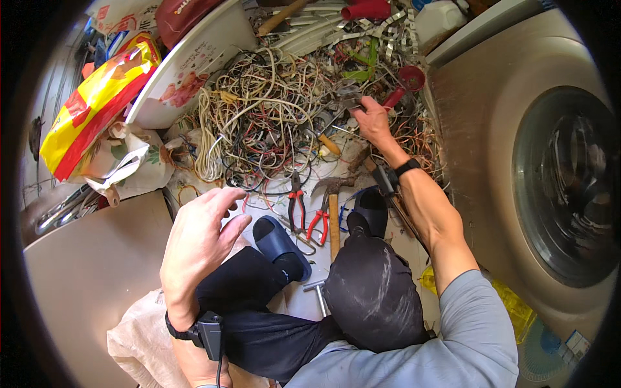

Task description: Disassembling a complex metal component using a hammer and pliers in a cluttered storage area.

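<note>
My right hand [374, 123] reaches into the right side of a large tangle of wires [259, 107]. Its fingers are closed at a small greyish, shiny piece [350, 97] whose kind I cannot make out. Beside that hand lie a red funnel-shaped plastic piece [411, 79] and a tool with a yellow handle [329, 143]. Raised above my left knee, my left hand [200, 236] has its fingers loosely bent and apart, with nothing in them. Between the hands, pliers with red and black handles [297, 210], red-handled pliers [319, 225] and a wooden-handled claw hammer [334, 216] lie on the floor.
A front-loading washing machine [479, 129] stands close on the right. A white tub [187, 71] and a yellow-red bag [97, 107] crowd the left, above a beige panel [97, 258]. My slippered feet [278, 242] flank the tools; a T-shaped metal tool [317, 288] lies between my legs.
</note>
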The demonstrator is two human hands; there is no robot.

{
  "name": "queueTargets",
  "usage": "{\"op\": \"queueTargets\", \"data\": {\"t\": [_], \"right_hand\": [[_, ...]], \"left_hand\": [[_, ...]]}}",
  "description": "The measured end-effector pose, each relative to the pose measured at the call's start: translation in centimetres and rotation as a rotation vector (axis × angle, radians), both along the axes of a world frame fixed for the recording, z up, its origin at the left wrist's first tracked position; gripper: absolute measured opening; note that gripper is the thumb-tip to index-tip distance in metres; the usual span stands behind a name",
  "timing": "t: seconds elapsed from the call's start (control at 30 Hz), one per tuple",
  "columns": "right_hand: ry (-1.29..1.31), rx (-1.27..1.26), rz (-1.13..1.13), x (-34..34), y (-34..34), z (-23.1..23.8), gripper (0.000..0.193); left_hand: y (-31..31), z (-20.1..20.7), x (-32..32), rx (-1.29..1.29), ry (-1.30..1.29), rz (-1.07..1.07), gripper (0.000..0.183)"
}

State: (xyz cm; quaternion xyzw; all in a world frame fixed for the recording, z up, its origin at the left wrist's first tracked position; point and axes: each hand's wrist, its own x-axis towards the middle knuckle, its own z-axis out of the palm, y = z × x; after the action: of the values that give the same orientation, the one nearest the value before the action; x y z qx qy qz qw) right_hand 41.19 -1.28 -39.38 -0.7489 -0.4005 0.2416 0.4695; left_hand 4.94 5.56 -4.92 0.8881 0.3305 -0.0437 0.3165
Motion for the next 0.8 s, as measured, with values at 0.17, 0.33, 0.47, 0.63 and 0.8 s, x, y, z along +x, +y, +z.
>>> {"op": "queueTargets", "data": {"t": [0.17, 0.33, 0.47, 0.63, 0.8], "right_hand": [[0.79, 0.078, 0.248, -2.3, -1.7, 15.4, 0.026], [0.811, -0.034, 0.674, -3.7, -2.2, 28.9, 0.024], [0.281, -0.211, 0.794, -8.1, -1.5, 37.0, 0.022], [-0.322, -0.002, 0.686, -14.0, -3.8, 40.8, 0.036], [-0.446, 0.13, 0.612, -15.7, -5.0, 38.8, 0.038]], "left_hand": [[-0.9, 0.9, -0.2, 0.044, -0.083, -0.081, 0.031], [-1.4, 2.4, 1.0, -0.139, -0.263, 0.097, 0.037], [-1.5, 3.2, 0.7, -0.76, -0.792, 0.348, 0.062], [-1.8, 3.8, -0.9, -0.982, -0.878, 0.363, 0.047], [-2.5, 2.9, -2.9, -0.967, -0.998, 0.316, 0.057]]}}
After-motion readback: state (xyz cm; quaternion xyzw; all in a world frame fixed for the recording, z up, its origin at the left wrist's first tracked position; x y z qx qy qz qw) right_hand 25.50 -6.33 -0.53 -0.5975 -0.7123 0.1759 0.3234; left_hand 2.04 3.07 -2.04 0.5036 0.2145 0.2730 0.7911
